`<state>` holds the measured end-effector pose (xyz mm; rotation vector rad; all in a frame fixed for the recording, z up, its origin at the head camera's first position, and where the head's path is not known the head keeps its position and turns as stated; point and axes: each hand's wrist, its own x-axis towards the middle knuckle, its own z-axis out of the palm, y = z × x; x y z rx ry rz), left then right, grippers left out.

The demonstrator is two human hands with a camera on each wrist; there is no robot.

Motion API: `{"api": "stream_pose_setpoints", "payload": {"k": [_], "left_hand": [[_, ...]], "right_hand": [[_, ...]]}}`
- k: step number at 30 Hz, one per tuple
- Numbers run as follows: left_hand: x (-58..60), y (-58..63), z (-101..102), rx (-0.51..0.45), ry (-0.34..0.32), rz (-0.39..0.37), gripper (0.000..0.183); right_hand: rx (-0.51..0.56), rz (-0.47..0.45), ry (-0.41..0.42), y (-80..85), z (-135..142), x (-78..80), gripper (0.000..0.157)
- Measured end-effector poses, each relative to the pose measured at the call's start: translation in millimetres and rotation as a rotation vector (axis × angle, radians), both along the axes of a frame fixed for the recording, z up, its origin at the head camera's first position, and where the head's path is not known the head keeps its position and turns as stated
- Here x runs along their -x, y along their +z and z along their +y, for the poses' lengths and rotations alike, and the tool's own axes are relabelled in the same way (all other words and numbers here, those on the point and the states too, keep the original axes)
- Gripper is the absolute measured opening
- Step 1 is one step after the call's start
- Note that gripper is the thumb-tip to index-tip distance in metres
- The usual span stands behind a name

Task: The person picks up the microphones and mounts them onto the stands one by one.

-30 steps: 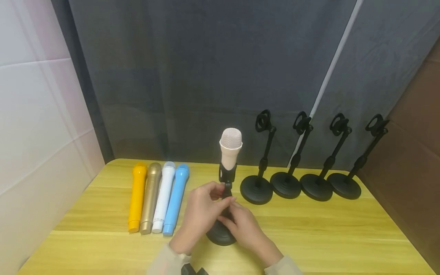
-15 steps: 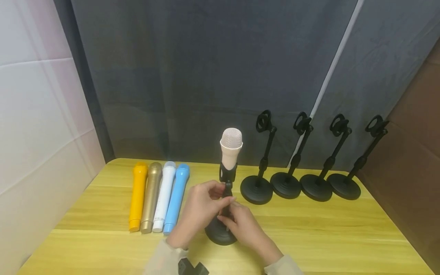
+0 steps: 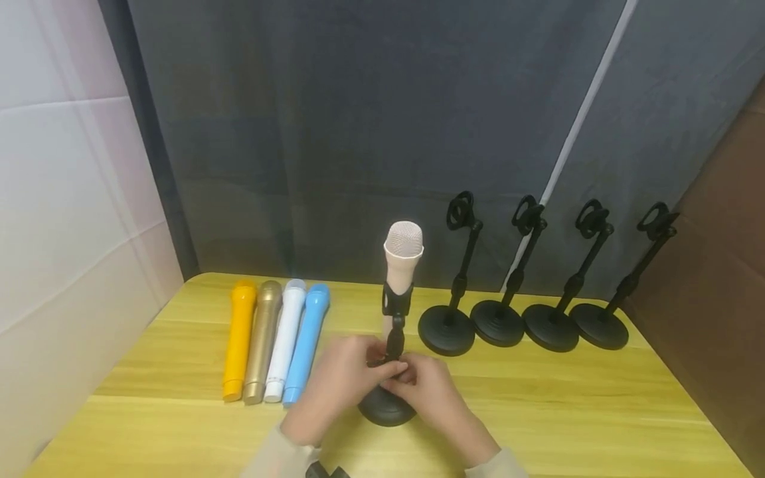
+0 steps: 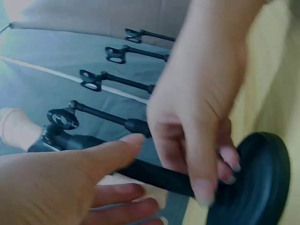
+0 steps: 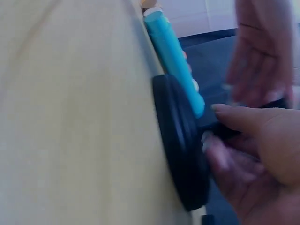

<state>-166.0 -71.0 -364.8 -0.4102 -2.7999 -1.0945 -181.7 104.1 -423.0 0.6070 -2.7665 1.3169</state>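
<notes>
A pale pink microphone point(image 3: 400, 259) sits upright in the clip of a black microphone stand point(image 3: 385, 408) at mid-table. My right hand point(image 3: 433, 392) pinches the stand's pole low down, just above the round base, seen also in the right wrist view as the black base point(image 5: 180, 140). My left hand point(image 3: 343, 375) is at the pole from the left; in the left wrist view its thumb point(image 4: 110, 157) lies across the pole, and its other fingers extend loosely below with a gap around the pole. The hands partly hide the lower pole.
Yellow point(image 3: 239, 338), gold point(image 3: 263, 342), white point(image 3: 285, 338) and blue point(image 3: 307, 342) microphones lie side by side on the wooden table point(image 3: 538, 425) at left. Several black stands with bare clips, such as the nearest stand point(image 3: 447, 328), stand in a row at right. A grey curtain point(image 3: 358, 133) hangs behind.
My left hand has slid down the pole, baring its upper part below the clip. The right hand stays low on the pole. The pink microphone and stand hold nearly the same place.
</notes>
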Motion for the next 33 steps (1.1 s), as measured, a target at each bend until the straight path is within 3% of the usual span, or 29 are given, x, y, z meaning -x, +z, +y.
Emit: {"api": "stream_pose_setpoints", "payload": {"k": [5,9,13,18,23,29,33], "left_hand": [[-3.9,-10.3,-5.5,0.119,-0.057,-0.097,0.028],[-8.7,-19.7,-7.8,0.191,-0.076,-0.084,0.033],[-12.2,-27.2,-9.2,0.248,-0.100,-0.049,0.040],[-14.8,-34.9,-8.3,0.310,-0.135,-0.030,0.057],[-21.6,-43.1,-6.5,0.390,-0.160,0.037,0.073],[-26.8,-49.1,-1.6,0.446,-0.146,0.130,0.075],[-27.4,-47.6,2.1,0.469,-0.133,0.148,0.070]], "right_hand": [[-0.253,0.083,-0.040,6.9,9.4,-6.4,0.027],[-0.416,0.083,-0.014,9.6,16.3,-15.1,0.045],[-0.455,0.065,0.053,12.2,20.7,-21.4,0.058],[-0.494,0.116,0.106,15.7,21.2,-27.1,0.060],[-0.584,0.124,0.135,18.7,18.6,-37.6,0.061],[-0.653,0.173,0.125,15.2,15.2,-42.0,0.056],[-0.673,0.216,0.102,13.2,13.4,-40.0,0.055]]}}
